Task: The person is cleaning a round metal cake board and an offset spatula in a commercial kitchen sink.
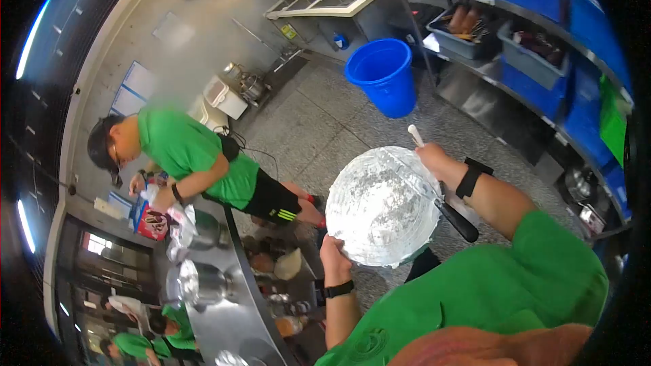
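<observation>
A wide round vessel (369, 210), thickly coated with white, cream-like stuff, hangs tilted in front of my body between both hands. My left hand (336, 259) is closed on its lower left rim. At the upper right rim, my right hand (434, 160) is closed around the edge. A white handle (416, 135) sticks out past the right hand's fingers, its other end hidden. Across the right part of the vessel lies a long, thin spatula with a black handle (460, 223), which juts over the rim below the right hand.
A person in a green shirt (180, 135) works at a steel counter (247, 312) with metal pots (200, 285). Beyond my hands stands a blue bin (383, 78). Shelves with grey crates (536, 61) line the right side, a sink (325, 0) the back. More people are at lower left.
</observation>
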The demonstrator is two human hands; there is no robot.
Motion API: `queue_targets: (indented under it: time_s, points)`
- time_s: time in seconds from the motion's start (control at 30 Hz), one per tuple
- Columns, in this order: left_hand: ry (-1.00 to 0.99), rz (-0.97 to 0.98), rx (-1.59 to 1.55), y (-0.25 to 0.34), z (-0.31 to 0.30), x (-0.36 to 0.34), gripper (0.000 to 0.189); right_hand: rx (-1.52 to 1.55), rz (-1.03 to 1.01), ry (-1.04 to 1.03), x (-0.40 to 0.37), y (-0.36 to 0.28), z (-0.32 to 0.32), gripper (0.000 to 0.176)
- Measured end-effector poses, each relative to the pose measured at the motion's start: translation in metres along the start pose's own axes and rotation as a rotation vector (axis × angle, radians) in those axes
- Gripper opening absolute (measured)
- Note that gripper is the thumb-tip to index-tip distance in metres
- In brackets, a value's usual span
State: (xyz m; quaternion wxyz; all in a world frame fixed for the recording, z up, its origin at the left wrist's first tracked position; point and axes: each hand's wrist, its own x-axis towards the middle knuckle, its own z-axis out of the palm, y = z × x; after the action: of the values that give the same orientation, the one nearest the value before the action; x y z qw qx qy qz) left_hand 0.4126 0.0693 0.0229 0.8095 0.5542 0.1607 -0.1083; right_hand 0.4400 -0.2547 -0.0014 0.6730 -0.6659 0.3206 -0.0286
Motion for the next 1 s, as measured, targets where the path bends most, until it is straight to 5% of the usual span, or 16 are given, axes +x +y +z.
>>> queue_targets:
  time_s: [0.13,0.4,0.5,0.67,0.73,0.8,1.0]
  points:
    - [-0.144,-0.017,-0.061,0.027,-0.012,0.142,0.042,-0.043,-0.087,0.093,0.074,-0.004,0.062,0.031]
    - [-0.069,0.021,0.079,0.136,0.057,0.341,0.051,0.091,-0.057,0.071,0.268,-0.112,0.157,0.026]
    - [-0.249,-0.2,-0.094,0.167,0.083,0.413,0.049,0.147,-0.071,-0.032,0.347,-0.145,0.182,0.025]
    - [0.017,-0.032,0.002,0.199,0.095,0.564,0.048,0.035,-0.109,-0.104,0.471,-0.227,0.243,0.024]
    - [-0.119,-0.04,-0.042,0.225,0.123,0.598,0.048,0.16,-0.127,-0.048,0.525,-0.243,0.272,0.025]
    - [-0.163,0.041,-0.079,0.241,0.155,0.495,0.049,0.049,-0.236,0.009,0.425,-0.291,0.212,0.025]
    - [-0.274,0.03,0.011,0.273,0.171,0.499,0.052,-0.062,-0.242,0.177,0.396,-0.299,0.194,0.031]
